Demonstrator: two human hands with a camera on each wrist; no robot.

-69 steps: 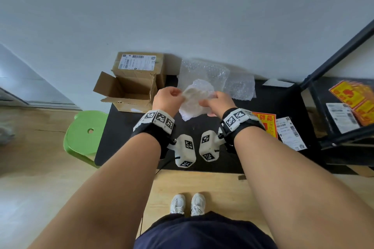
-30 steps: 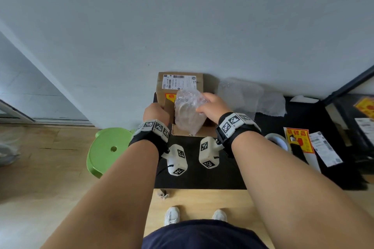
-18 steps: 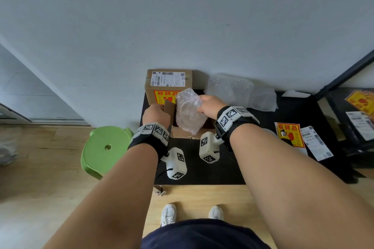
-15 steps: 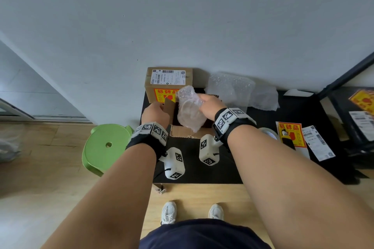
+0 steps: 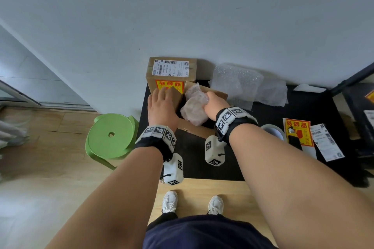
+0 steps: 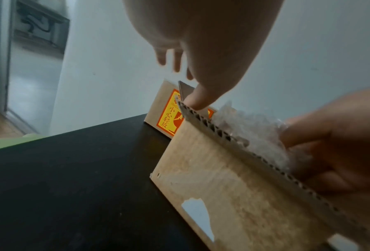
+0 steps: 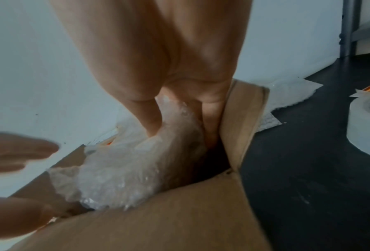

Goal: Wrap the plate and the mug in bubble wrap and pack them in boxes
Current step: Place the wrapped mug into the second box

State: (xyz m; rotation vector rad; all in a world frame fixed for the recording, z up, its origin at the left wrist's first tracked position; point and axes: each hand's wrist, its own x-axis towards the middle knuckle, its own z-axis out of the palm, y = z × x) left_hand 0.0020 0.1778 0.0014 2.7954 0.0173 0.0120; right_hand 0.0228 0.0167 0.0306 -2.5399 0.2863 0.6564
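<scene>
My right hand (image 5: 208, 101) grips a bubble-wrapped bundle (image 5: 193, 111) and holds it down inside an open cardboard box (image 5: 195, 131) on the black table. The wrap hides what is inside. In the right wrist view, fingers (image 7: 149, 117) dig into the bundle (image 7: 123, 171) between the box walls (image 7: 179, 219). My left hand (image 5: 162, 98) lies flat on the box's left flap with fingers straight. In the left wrist view its thumb (image 6: 197, 100) presses the flap (image 6: 229, 186) edge, beside the bundle (image 6: 250, 134).
A sealed box (image 5: 171, 72) with a shipping label and a yellow-red sticker stands behind, against the wall. Loose bubble wrap sheets (image 5: 244, 85) lie at the back right. A tape roll (image 5: 273, 130) and stickers (image 5: 299, 135) lie to the right. A green stool (image 5: 110, 135) stands left of the table (image 5: 194, 159).
The right hand carried the bundle left over the open box and lowered it inside. The left hand let go of the bundle and moved onto the box's left flap.
</scene>
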